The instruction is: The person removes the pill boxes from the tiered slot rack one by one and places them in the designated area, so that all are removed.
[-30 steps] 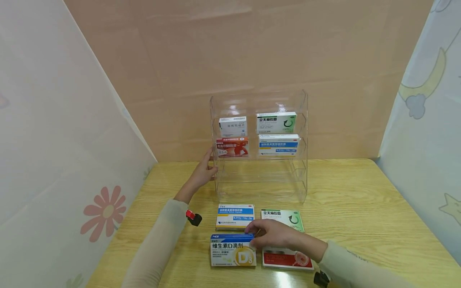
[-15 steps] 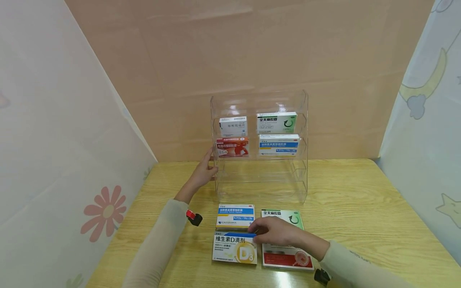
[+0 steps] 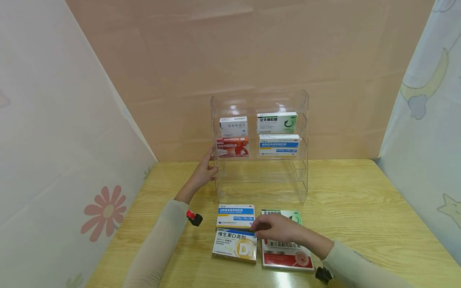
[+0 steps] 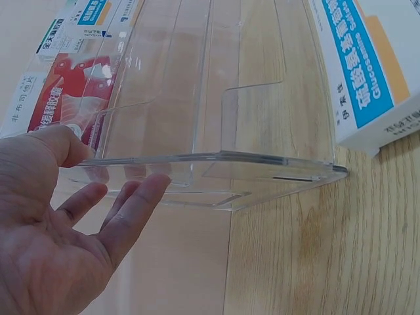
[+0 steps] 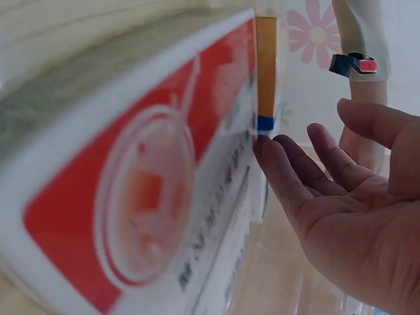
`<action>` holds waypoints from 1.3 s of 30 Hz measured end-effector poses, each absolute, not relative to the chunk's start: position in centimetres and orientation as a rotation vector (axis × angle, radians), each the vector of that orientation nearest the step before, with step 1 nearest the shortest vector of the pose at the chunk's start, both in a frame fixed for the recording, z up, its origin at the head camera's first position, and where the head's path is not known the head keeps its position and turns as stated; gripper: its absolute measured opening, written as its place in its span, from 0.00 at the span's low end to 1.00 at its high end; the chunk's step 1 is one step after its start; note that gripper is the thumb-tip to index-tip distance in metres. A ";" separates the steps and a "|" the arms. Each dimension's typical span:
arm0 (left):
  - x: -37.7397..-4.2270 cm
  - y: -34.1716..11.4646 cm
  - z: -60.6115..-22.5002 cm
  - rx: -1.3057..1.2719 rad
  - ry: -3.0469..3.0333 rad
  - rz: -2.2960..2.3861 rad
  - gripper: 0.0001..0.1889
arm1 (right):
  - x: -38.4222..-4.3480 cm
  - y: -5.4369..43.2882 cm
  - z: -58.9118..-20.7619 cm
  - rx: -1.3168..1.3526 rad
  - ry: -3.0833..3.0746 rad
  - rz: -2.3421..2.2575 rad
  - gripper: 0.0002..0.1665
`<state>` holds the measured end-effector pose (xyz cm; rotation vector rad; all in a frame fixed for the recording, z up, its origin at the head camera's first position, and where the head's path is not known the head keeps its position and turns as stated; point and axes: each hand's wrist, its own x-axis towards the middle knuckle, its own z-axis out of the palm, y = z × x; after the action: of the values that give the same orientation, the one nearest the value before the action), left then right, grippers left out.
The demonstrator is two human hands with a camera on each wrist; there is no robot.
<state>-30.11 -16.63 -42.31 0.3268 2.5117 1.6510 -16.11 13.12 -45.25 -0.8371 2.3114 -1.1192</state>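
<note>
In the head view my left hand (image 3: 204, 175) is at the left side of a clear acrylic display rack (image 3: 263, 186). In the left wrist view its thumb lies over the panel's edge and the other fingers are on the outer side, gripping it. My right hand (image 3: 279, 229) is over the front boxes, its fingertips at the upper right corner of a vitamin D drops box (image 3: 234, 246) that lies face up. In the right wrist view the right thumb stands apart from the fingers. A red and white medicine box (image 3: 287, 260) lies under the right wrist.
Behind the front pair lie a blue and white glucosamine box (image 3: 235, 216) and a green and white box (image 3: 268, 214), partly covered by my right hand. The rack's upper tiers hold several medicine boxes, among them a red ibuprofen box (image 3: 232, 147). Printed cloth walls surround the table (image 3: 345, 208).
The vitamin D box has gone from tipped up to lying flatter, and its top edge has moved back against the glucosamine box. My right hand has shifted slightly away; the left stays still.
</note>
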 end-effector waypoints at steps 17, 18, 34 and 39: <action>-30.1 -16.7 -42.3 0.312 2.533 1.620 0.42 | -18.3 15.7 -42.2 -0.939 2.385 -1.202 0.20; -30.1 -16.7 -42.4 0.310 2.537 1.614 0.42 | -18.4 15.9 -42.0 -0.938 2.395 -1.198 0.20; -30.1 -16.7 -42.3 0.293 2.528 1.624 0.42 | -20.2 19.0 -38.7 -0.939 2.524 -1.064 0.23; -30.1 -16.7 -42.4 0.315 2.527 1.627 0.42 | -20.5 19.7 -37.0 -0.903 2.572 -1.033 0.24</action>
<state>-30.15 -16.70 -42.41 0.3149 2.5270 1.6274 -20.48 19.72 -36.98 -0.9035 2.5725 -1.0334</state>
